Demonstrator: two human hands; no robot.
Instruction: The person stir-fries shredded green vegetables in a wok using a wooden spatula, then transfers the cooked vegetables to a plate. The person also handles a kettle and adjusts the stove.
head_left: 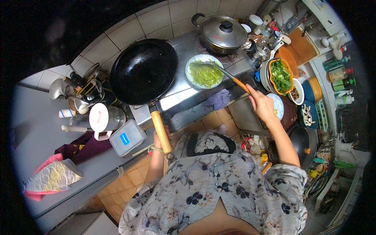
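My right hand [263, 104] grips the orange handle of a metal spatula [227, 73]. The spatula's blade lies over shredded green vegetable [205, 75] on a speckled plate [189, 79], which stands on the steel stove top. My left hand [158, 139] is wrapped from below around a pale wooden handle [161, 130] with a metal ring at its end, partly hiding the fingers. That handle points toward the black wok [144, 72] on the left side of the stove. The wok's dark inside holds no visible food.
A lidded pot [224, 32] sits at the back right of the stove. To the right are an orange basket of leafy greens [280, 76] and another plate [276, 105]. On the left counter stand a white-lidded jug [100, 117] and a plastic box [127, 138]. A purple cloth [218, 99] hangs at the stove's front edge.
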